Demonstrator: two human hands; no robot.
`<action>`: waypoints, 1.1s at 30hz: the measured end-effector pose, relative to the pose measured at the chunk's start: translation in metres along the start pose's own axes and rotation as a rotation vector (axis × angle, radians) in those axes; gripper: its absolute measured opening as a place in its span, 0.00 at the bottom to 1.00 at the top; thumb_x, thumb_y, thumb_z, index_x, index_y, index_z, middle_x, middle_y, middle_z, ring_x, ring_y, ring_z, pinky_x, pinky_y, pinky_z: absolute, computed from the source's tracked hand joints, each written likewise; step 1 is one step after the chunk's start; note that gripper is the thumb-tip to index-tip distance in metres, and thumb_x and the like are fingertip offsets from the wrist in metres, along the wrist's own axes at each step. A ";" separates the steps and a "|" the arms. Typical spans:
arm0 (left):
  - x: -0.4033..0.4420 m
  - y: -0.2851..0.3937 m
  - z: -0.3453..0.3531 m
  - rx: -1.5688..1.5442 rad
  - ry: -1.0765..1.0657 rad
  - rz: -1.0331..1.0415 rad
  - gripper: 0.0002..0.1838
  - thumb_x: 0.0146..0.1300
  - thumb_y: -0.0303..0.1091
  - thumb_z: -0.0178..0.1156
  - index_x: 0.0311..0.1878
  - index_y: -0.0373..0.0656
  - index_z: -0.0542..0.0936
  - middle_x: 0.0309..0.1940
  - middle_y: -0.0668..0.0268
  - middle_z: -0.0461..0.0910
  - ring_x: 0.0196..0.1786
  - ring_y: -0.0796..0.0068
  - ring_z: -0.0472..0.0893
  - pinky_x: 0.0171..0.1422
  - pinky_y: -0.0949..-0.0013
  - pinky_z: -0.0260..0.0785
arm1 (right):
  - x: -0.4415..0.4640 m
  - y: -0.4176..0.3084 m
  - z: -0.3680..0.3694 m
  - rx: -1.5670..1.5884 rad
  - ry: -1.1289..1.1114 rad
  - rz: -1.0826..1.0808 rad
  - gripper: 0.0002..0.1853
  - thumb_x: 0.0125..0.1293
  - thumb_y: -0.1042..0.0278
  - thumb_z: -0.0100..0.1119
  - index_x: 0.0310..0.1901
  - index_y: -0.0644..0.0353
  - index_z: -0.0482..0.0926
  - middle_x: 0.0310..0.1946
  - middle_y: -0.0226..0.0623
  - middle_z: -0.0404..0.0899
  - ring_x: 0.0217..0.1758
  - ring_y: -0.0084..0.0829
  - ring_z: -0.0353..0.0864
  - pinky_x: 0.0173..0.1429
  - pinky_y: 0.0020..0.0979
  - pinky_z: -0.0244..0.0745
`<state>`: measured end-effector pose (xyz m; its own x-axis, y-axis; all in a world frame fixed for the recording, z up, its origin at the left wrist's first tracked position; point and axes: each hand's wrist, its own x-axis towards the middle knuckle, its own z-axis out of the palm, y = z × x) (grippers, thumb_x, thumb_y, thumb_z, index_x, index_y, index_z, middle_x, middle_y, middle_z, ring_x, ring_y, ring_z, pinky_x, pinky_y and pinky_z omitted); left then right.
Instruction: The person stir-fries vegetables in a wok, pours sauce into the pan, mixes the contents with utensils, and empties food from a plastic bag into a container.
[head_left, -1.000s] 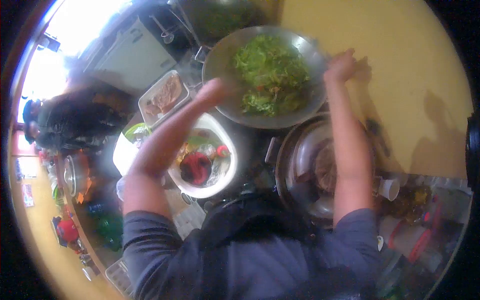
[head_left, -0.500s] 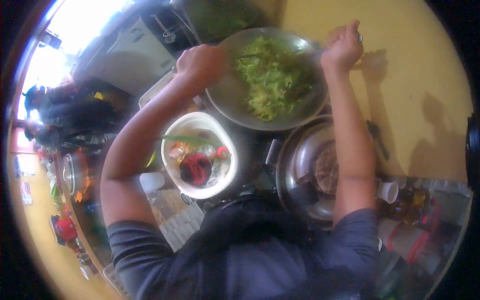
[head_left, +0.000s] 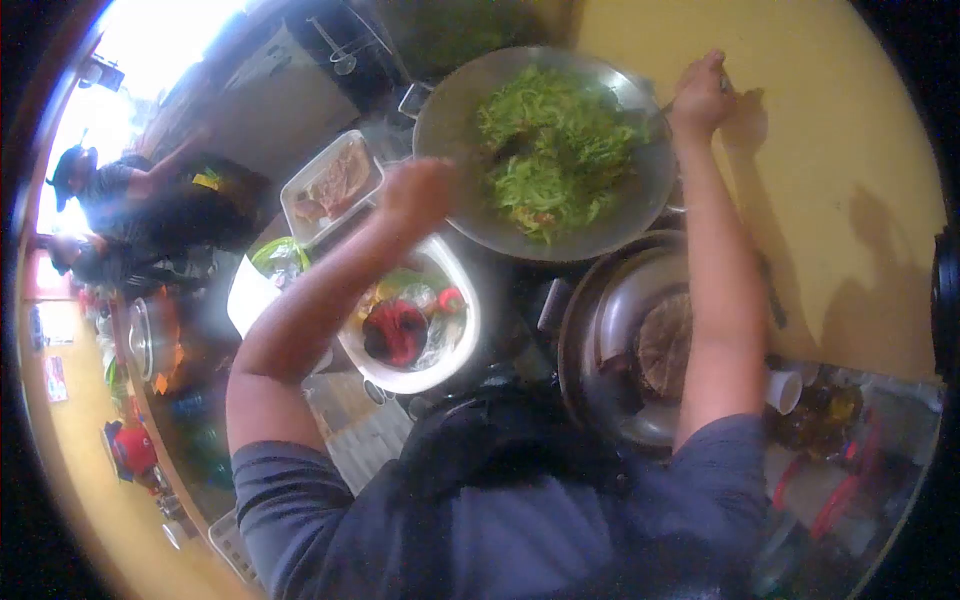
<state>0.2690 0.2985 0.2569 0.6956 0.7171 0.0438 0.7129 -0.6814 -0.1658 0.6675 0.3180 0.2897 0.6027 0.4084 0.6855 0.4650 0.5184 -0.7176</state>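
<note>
A wide metal wok (head_left: 460, 205) holds shredded green leaves (head_left: 560, 150) with small brown and orange bits among them. My left hand (head_left: 418, 195) is a blurred fist at the wok's left rim, closed on a utensil whose dark end shows faintly in the greens. At the upper right, my right hand (head_left: 703, 98) is closed around the wok's handle, by the yellow wall.
Below the wok stand a white bin (head_left: 468, 345) with mixed scraps and a large round pan (head_left: 575, 375) with a brown round item. A plastic tub (head_left: 330, 190) of pale food, a white cup (head_left: 784, 390) and people (head_left: 110, 200) at far left also show.
My left hand has dropped from above the wok's left side to lower by its rim. The greens have shifted and lie heaped differently. The wok and my right hand have moved slightly right.
</note>
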 end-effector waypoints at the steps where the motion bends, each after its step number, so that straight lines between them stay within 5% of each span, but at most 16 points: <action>1: -0.006 0.022 0.003 -0.003 0.073 0.137 0.07 0.49 0.34 0.57 0.31 0.44 0.78 0.25 0.63 0.80 0.28 0.66 0.82 0.28 0.65 0.75 | -0.006 0.021 0.000 0.080 0.018 0.108 0.23 0.68 0.53 0.48 0.16 0.50 0.60 0.11 0.21 0.56 0.13 0.17 0.53 0.18 0.23 0.46; 5: -0.021 0.064 -0.067 0.010 0.023 0.067 0.07 0.48 0.33 0.59 0.30 0.43 0.76 0.24 0.64 0.78 0.27 0.69 0.82 0.26 0.66 0.73 | -0.010 0.025 0.003 0.057 0.022 0.117 0.23 0.68 0.52 0.47 0.16 0.50 0.60 0.11 0.20 0.54 0.13 0.16 0.53 0.18 0.24 0.46; 7: -0.029 0.064 -0.076 0.061 -0.147 0.103 0.10 0.55 0.34 0.53 0.42 0.49 0.75 0.28 0.68 0.76 0.29 0.66 0.81 0.30 0.66 0.73 | -0.012 0.027 -0.002 0.093 0.017 0.162 0.23 0.68 0.51 0.47 0.17 0.49 0.61 0.11 0.20 0.53 0.13 0.17 0.52 0.18 0.24 0.47; 12: 0.005 0.033 -0.038 0.211 -0.057 0.066 0.06 0.54 0.35 0.55 0.35 0.48 0.77 0.26 0.66 0.79 0.29 0.68 0.82 0.28 0.65 0.72 | -0.014 0.015 0.010 -0.090 0.075 0.293 0.23 0.69 0.50 0.46 0.17 0.47 0.61 0.11 0.20 0.50 0.14 0.17 0.49 0.18 0.23 0.47; 15: 0.006 0.025 -0.049 0.190 0.000 0.026 0.06 0.54 0.36 0.55 0.29 0.48 0.80 0.25 0.67 0.80 0.28 0.69 0.82 0.26 0.67 0.72 | -0.013 0.001 -0.007 -0.100 -0.051 0.070 0.23 0.69 0.50 0.45 0.18 0.50 0.62 0.12 0.20 0.52 0.14 0.17 0.50 0.19 0.23 0.48; 18: -0.001 0.012 -0.076 0.204 0.005 -0.057 0.07 0.55 0.35 0.54 0.30 0.48 0.80 0.23 0.67 0.80 0.28 0.68 0.82 0.26 0.65 0.73 | -0.009 -0.011 -0.020 0.100 -0.008 0.161 0.23 0.69 0.50 0.45 0.18 0.52 0.63 0.13 0.19 0.55 0.15 0.16 0.51 0.19 0.23 0.47; 21: 0.016 -0.014 -0.078 0.218 0.004 -0.233 0.08 0.55 0.34 0.53 0.32 0.46 0.82 0.27 0.64 0.82 0.30 0.66 0.83 0.29 0.63 0.75 | -0.004 -0.005 -0.015 0.008 0.026 -0.002 0.23 0.69 0.51 0.46 0.17 0.53 0.62 0.14 0.20 0.57 0.16 0.15 0.53 0.20 0.23 0.46; 24: 0.028 -0.029 -0.049 -0.065 -0.124 -0.412 0.11 0.55 0.36 0.54 0.35 0.43 0.83 0.37 0.57 0.82 0.39 0.59 0.83 0.40 0.59 0.76 | -0.011 0.026 -0.006 -0.161 0.092 -0.075 0.23 0.69 0.52 0.47 0.17 0.52 0.61 0.14 0.20 0.57 0.17 0.16 0.55 0.20 0.23 0.47; 27: 0.061 -0.029 0.019 -0.330 -0.243 -0.458 0.13 0.54 0.39 0.55 0.37 0.43 0.82 0.37 0.57 0.82 0.42 0.56 0.81 0.45 0.57 0.74 | -0.022 0.066 -0.004 0.179 0.158 0.314 0.21 0.69 0.53 0.47 0.19 0.52 0.62 0.14 0.21 0.58 0.18 0.17 0.58 0.22 0.25 0.50; 30: 0.065 0.018 0.012 -0.552 -0.147 -0.521 0.15 0.53 0.42 0.55 0.38 0.43 0.82 0.37 0.57 0.81 0.41 0.56 0.81 0.46 0.57 0.74 | -0.026 0.075 0.006 0.049 0.376 0.311 0.21 0.69 0.54 0.47 0.19 0.50 0.62 0.14 0.22 0.57 0.18 0.19 0.57 0.22 0.27 0.51; 33: 0.055 0.031 -0.015 -0.518 -0.230 -0.421 0.17 0.52 0.46 0.55 0.38 0.44 0.82 0.38 0.56 0.81 0.42 0.55 0.81 0.44 0.58 0.73 | -0.026 0.075 0.008 0.087 0.296 0.293 0.21 0.68 0.56 0.47 0.17 0.49 0.60 0.13 0.23 0.55 0.17 0.20 0.54 0.22 0.28 0.49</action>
<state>0.3304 0.3144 0.2685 0.3560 0.9089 -0.2172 0.9076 -0.2809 0.3122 0.6812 0.3525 0.2192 0.8675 0.3211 0.3798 0.1973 0.4788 -0.8555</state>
